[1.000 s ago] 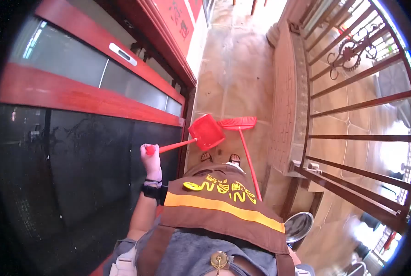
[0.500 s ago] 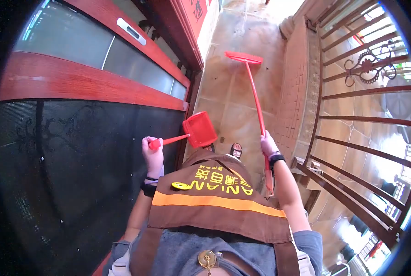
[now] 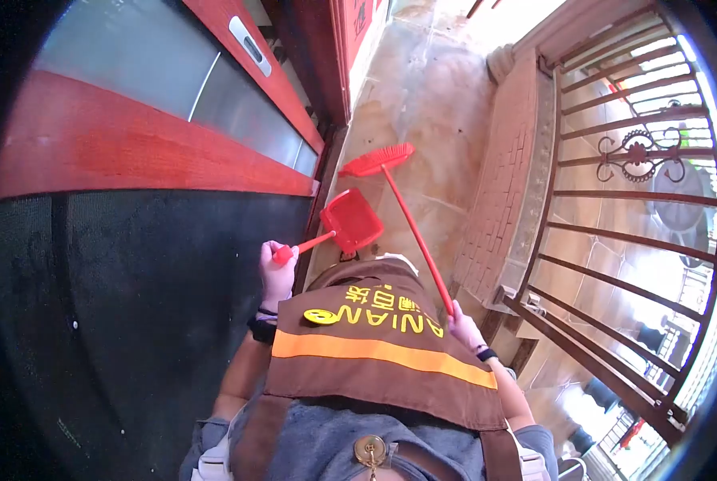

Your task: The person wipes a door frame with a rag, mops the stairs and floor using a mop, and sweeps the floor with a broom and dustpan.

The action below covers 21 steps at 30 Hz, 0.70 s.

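My left hand [image 3: 277, 271] is closed round the end of the short handle of a red dustpan [image 3: 352, 220], whose pan hangs in front of the apron beside the door. My right hand [image 3: 465, 329] grips the long red handle of a broom [image 3: 419, 236] at the right edge of the apron. The red broom head [image 3: 378, 159] is on the tiled floor, just beyond the dustpan and apart from it. Both wrists have black bands.
At the left stands a dark door [image 3: 150, 297] with red rails [image 3: 134, 144]. A low brick-patterned wall [image 3: 499, 176] and a metal railing [image 3: 627, 239] run along the right. Tiled floor [image 3: 431, 72] stretches ahead between them.
The broom head has come nearer and to the left, towards the dustpan. My right hand has moved back towards my body. The dustpan has shifted slightly, and the view has turned a little.
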{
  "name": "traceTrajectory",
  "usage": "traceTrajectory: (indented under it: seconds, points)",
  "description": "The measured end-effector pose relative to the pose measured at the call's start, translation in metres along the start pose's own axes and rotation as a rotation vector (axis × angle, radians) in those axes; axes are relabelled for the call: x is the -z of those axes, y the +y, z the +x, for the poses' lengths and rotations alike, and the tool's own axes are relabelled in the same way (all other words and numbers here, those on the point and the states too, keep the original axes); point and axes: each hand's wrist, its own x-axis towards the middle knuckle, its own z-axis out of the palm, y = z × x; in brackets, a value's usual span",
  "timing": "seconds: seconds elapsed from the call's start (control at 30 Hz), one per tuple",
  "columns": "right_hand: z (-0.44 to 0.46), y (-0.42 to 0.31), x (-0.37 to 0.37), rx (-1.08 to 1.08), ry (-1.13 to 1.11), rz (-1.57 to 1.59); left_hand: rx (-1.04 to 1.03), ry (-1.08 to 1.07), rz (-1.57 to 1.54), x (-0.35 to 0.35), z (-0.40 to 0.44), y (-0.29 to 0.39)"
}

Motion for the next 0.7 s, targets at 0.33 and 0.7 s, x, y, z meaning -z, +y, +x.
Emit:
traceTrajectory:
  seconds: [0.33, 0.7]
  points:
    - [0.221, -0.059, 0.058, 0.014, 0.257, 0.102, -0.052, -0.041, -0.069, -0.052, 0.045, 0.03]
    - [0.111, 0.074, 0.206, -0.076, 0.11, 0.269, 0.121, 0.145, -0.085, -0.207, 0.13, 0.108]
